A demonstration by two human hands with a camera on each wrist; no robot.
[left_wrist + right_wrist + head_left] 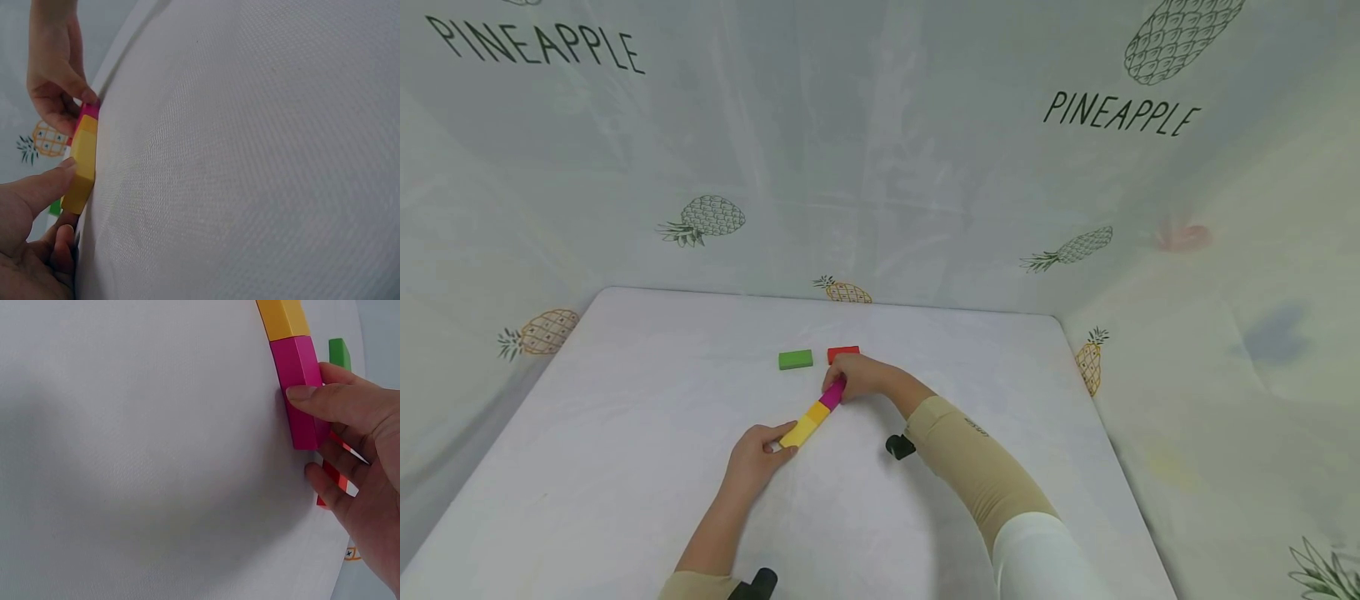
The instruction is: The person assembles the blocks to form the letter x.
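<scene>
A yellow block [797, 433], an orange block [817, 411] and a magenta block [289, 365] lie end to end in a slanting row on the white table. My left hand [756, 457] pinches the yellow block at the row's near end between thumb and fingers. At the far end, my right hand [867, 377] grips the magenta block, its thumb on one side and fingers behind. The orange block sits between the other two, touching both, with neither hand on it. Just beyond the right hand is a red block [842, 351], partly hidden by that hand.
A green block [795, 360] lies left of the red one, apart from the row. A white cloth covers the table [625, 433]. Behind it hangs a pineapple-print curtain [880, 167]. A black device [900, 447] shows at the right wrist.
</scene>
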